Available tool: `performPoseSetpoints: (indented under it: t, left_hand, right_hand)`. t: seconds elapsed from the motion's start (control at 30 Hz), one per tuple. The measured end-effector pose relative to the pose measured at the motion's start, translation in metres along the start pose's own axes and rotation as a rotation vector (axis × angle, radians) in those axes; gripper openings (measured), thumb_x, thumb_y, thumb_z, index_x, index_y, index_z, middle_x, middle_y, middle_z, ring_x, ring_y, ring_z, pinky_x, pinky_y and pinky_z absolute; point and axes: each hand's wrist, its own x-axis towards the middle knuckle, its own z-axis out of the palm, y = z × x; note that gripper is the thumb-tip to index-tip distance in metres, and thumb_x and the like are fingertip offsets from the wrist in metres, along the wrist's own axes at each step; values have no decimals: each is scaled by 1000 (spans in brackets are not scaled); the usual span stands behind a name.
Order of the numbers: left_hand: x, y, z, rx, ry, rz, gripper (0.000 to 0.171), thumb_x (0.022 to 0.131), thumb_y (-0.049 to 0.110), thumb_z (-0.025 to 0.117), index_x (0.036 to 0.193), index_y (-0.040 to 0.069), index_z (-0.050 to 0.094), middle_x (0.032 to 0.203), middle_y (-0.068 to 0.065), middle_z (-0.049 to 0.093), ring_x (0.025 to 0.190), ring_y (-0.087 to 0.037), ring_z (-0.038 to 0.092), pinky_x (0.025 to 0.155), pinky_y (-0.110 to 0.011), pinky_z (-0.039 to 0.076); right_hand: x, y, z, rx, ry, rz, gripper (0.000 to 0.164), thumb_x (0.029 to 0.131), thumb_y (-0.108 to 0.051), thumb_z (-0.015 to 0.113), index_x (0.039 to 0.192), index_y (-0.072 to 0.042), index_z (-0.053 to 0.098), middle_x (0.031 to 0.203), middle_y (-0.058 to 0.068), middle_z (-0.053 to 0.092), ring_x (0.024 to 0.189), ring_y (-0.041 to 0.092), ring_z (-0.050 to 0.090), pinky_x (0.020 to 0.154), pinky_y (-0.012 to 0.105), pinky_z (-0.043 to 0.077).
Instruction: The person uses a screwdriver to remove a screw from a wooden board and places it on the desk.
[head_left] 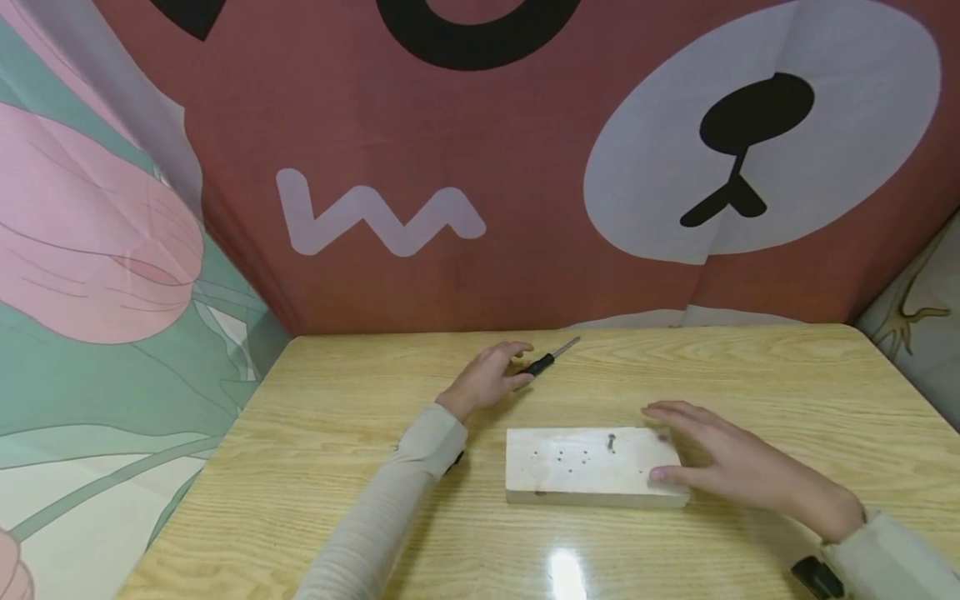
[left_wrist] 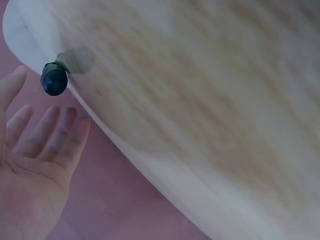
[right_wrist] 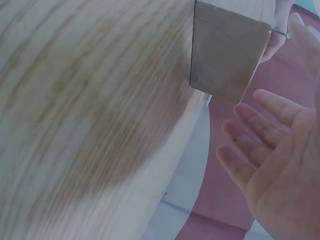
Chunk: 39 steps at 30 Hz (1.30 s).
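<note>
A screwdriver (head_left: 542,365) with a black handle and metal shaft lies near the table's back edge, its tip pointing back and right. My left hand (head_left: 491,377) is beside the handle end, fingers extended and apart from it. In the left wrist view the dark handle end (left_wrist: 54,80) shows beyond the fingertips. Nearer the front sits a pale wooden block (head_left: 570,467) with several small holes. A screw (head_left: 611,443) stands up from its top. Around the block's right end, my right hand (head_left: 723,454) spreads its thumb and fingers; the right wrist view shows the bare end face (right_wrist: 230,52).
The wood-grain table (head_left: 360,375) meets a printed fabric backdrop (head_left: 450,283) along its back edge. More printed fabric hangs at the left. A bright light reflection lies on the table in front of the block. Small black devices are strapped at both wrists.
</note>
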Motion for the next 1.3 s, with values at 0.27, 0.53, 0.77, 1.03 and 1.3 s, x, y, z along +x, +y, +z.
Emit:
performPoseSetpoints:
  t: [0.27, 0.53, 0.77, 1.03, 1.3]
  left_hand:
    - [4, 2, 2, -29, -33, -6, 52, 94, 22, 70, 142, 9, 53, 135, -12, 63, 121, -25, 63, 104, -39, 52]
    - [4, 5, 3, 9, -64, -19, 49, 93, 21, 70, 139, 9, 56, 124, -12, 68, 115, -23, 64, 101, -38, 53]
    - [5, 5, 4, 38, -76, -17, 45, 92, 19, 72, 135, 9, 60, 116, -9, 69, 101, -19, 63, 93, -36, 54]
    - [7, 3, 4, 72, -75, -8, 40, 92, 11, 71, 132, 10, 64, 106, -7, 69, 94, -17, 59, 90, -36, 53]
    - [7, 5, 5, 78, -90, -58, 43, 93, 19, 71, 135, 10, 61, 119, -9, 68, 104, -20, 61, 94, -37, 53]
  right_hand:
    - [0, -3, 3, 51, -51, 29, 81, 83, -59, 71, 142, -7, 52, 147, 20, 48, 134, 44, 46, 101, 67, 43]
    - [-2, -3, 6, 87, -81, 34, 82, 82, -59, 71, 143, -7, 51, 147, 19, 48, 134, 43, 46, 101, 65, 44]
    - [-1, -5, 7, 71, -100, 19, 86, 82, -65, 68, 144, -7, 49, 147, 13, 49, 134, 37, 48, 101, 58, 46]
    - [-3, -6, 11, 22, -56, -18, 83, 84, -64, 66, 143, -8, 52, 146, 10, 51, 133, 34, 50, 101, 56, 48]
    - [-3, -6, 13, -2, -39, -15, 80, 84, -63, 65, 142, -9, 54, 145, 9, 52, 132, 33, 50, 100, 54, 49]
